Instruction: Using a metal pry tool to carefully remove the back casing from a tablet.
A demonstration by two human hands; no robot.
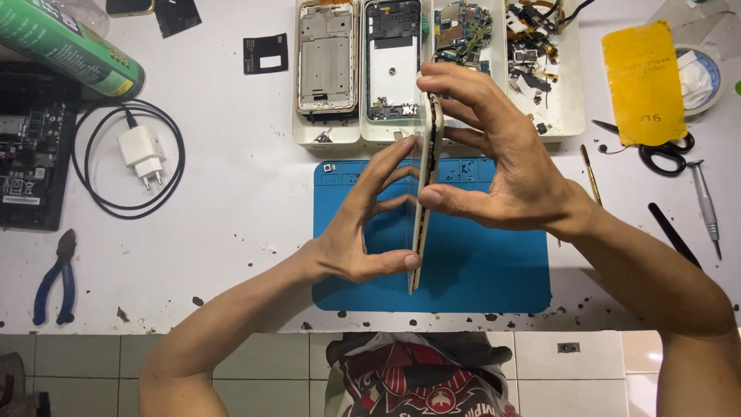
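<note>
A slim phone body (429, 147) with a pale gold edge stands on its long side, upright over the blue work mat (494, 270). My left hand (363, 228) presses its fingertips against the left face of the phone, thumb near the lower end. From the other side my right hand (494, 150) clamps the phone, fingers over the top end and thumb on the middle. Both hands hold it edge-on to the camera, so its faces are hidden.
A white parts tray (328, 137) at the back holds two phone frames and several small circuit parts. A white charger with black cable (143, 154) and blue-handled pliers (55, 278) lie left; yellow sheet (642, 81), scissors (664, 154), screwdriver (704, 201) and tweezers right. Green can (65, 46) top left.
</note>
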